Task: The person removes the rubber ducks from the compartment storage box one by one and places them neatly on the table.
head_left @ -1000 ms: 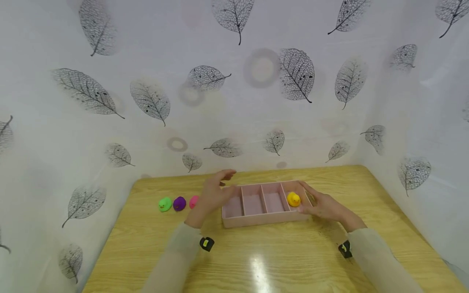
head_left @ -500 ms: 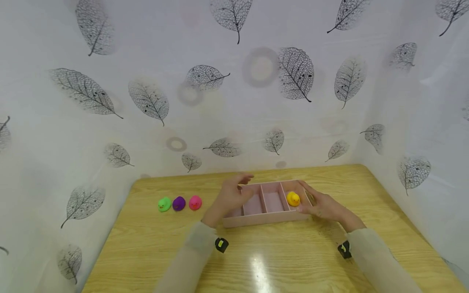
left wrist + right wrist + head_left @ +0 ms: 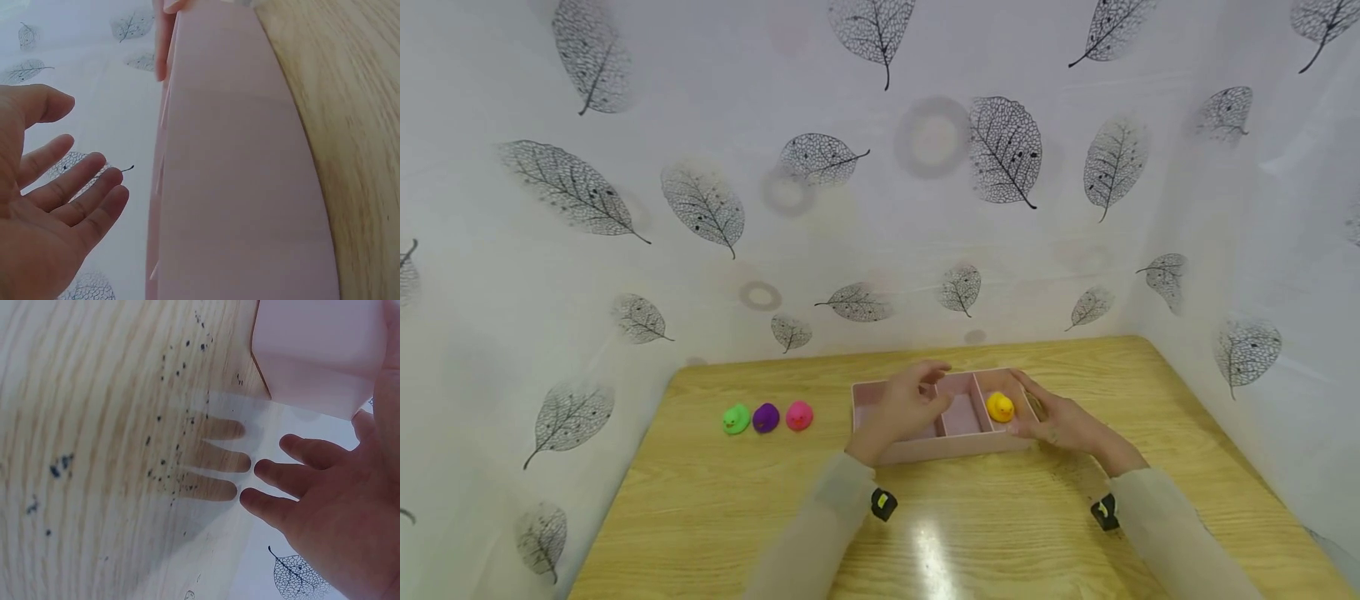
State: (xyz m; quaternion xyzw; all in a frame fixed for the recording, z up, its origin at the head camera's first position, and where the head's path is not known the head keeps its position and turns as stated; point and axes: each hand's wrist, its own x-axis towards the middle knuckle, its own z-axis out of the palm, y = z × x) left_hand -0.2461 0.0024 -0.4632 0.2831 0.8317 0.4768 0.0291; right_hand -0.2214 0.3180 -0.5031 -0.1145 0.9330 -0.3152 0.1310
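Observation:
A pink compartment box lies lengthwise on the table, split by thin dividers. In its rightmost compartment sits a yellow rubber duck. My left hand hovers over the left half of the box with fingers loosely bent. The left wrist view shows nothing in that hand's palm. At the box's right end, my right hand holds it, index finger at the back corner and thumb at the front. Its other fingers are spread off the box in the right wrist view.
Left of the box stand a green duck, a purple duck and a pink duck in a row. The wooden table meets a white leaf-patterned curtain at the back and sides.
My left hand has moved right, from the box's left end across its left compartments, uncovering the pink duck. My right hand, the box and the yellow duck have stayed in place.

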